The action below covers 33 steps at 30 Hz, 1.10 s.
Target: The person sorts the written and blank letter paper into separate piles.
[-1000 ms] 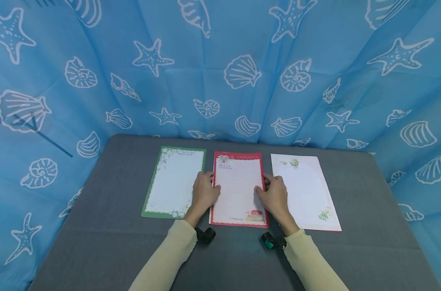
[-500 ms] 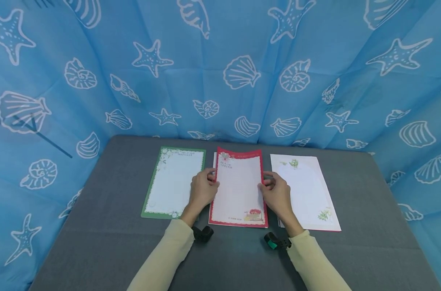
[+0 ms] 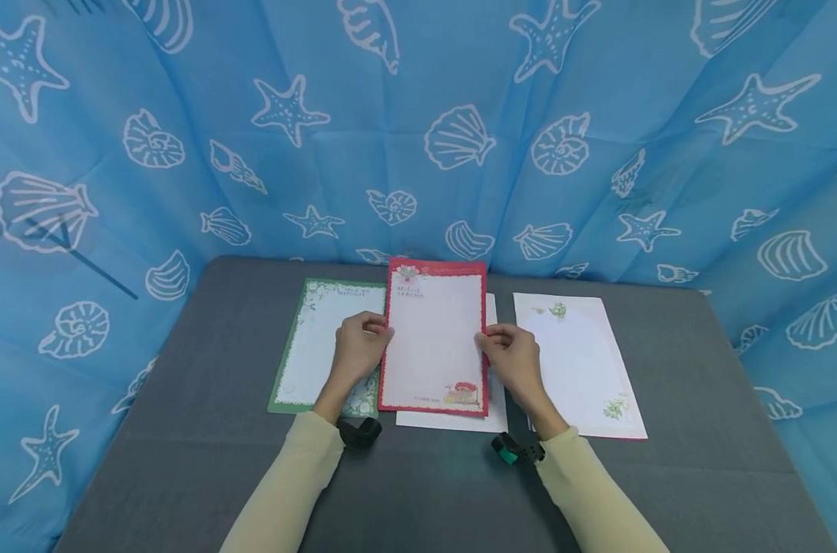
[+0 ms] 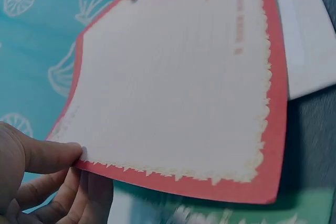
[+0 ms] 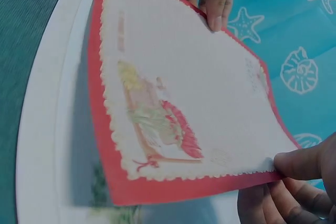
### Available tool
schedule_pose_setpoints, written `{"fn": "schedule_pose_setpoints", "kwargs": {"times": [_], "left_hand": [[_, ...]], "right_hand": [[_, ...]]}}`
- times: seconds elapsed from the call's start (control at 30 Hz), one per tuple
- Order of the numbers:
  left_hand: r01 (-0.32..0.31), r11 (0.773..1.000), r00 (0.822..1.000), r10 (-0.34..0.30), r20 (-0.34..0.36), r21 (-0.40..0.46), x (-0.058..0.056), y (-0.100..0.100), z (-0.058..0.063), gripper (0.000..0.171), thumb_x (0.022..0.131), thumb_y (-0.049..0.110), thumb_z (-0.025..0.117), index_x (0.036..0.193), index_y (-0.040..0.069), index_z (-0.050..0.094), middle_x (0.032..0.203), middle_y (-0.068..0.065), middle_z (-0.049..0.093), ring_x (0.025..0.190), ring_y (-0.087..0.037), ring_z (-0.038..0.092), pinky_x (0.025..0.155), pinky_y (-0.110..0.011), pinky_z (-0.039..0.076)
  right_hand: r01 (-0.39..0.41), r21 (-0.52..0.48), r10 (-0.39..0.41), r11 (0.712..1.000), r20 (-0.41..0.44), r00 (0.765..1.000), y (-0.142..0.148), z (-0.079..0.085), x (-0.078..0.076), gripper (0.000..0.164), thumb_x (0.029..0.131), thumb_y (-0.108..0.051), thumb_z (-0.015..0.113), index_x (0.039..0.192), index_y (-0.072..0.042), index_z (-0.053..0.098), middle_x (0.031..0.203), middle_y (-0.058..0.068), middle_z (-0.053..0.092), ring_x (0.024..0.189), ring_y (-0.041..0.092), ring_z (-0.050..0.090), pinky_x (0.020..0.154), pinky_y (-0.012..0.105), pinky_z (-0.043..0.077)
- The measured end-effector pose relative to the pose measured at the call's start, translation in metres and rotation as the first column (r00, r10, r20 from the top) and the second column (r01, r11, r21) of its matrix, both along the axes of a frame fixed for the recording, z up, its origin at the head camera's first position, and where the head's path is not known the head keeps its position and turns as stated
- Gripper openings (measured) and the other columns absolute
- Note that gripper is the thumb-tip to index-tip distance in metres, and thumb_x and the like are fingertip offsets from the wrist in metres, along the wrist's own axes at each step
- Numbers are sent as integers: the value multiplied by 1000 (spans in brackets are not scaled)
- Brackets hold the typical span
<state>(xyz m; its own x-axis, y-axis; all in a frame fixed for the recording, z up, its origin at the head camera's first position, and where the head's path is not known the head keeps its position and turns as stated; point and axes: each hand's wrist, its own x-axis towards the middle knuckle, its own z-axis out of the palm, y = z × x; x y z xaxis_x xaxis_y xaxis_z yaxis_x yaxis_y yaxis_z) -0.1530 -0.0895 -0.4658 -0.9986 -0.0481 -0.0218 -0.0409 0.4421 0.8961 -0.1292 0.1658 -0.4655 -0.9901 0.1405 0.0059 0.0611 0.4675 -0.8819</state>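
Note:
A red-bordered sheet of paper (image 3: 432, 346) is raised off the table between both hands. My left hand (image 3: 359, 346) pinches its left edge, thumb on top and fingers underneath, as the left wrist view shows. Its right edge is pinched the same way by my right hand (image 3: 514, 357). Beneath the lifted sheet, a white sheet (image 3: 453, 422) lies on the table, mostly covered. The green-bordered sheet (image 3: 322, 346) lies to the left, partly hidden by the left hand and the red sheet. To the right are white sheets with green leaf prints (image 3: 584, 369).
A dark grey cloth covers the table (image 3: 183, 445). Behind it hangs a blue curtain (image 3: 391, 153) printed with shells and starfish. Black bands with small devices sit on both wrists. A thin red edge shows under the right-hand papers.
Both hands have lifted the red-bordered sheet from the middle pile and carried it left and away from me. It now overlaps the green-bordered sheet in view, uncovering part of the white sheet.

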Motion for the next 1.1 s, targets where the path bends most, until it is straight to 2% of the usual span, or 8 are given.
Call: {"fn": "schedule_pose_setpoints", "kwargs": {"times": [0.17,0.5,0.9,1.1], "left_hand": [[-29,1000,999,29,44,-1,-2,-18,2,19,95,16,71,106,2,74,92,-11,72,84,-26,70,75,-41,53],[-92,995,989,96,110,-42,-8,-61,9,21,95,13,69,107,-4,73,97,-20,70,84,-29,67,62,-29,48],[-143,969,976,171,132,-202,-6,-104,8,26,97,15,66,112,-5,72,100,-23,69,90,-35,63,70,-44,51],[-159,947,974,197,115,-278,-4,-116,5,27,97,15,66,112,-6,72,100,-23,70,91,-36,65,72,-47,52]], "right_hand": [[-25,-43,26,999,36,999,-15,2,-7,17,96,-12,70,102,4,71,87,15,71,70,17,63,60,20,49],[-55,-86,63,995,104,993,-61,3,-21,15,94,-13,72,94,2,71,76,10,68,59,14,62,55,24,51],[-189,41,183,981,111,977,-111,-1,-31,14,92,-11,71,92,2,76,67,5,68,55,12,61,52,26,49],[-210,47,202,977,138,970,-124,-4,-33,12,92,-6,71,93,4,76,67,5,70,53,12,65,53,27,54]]}}
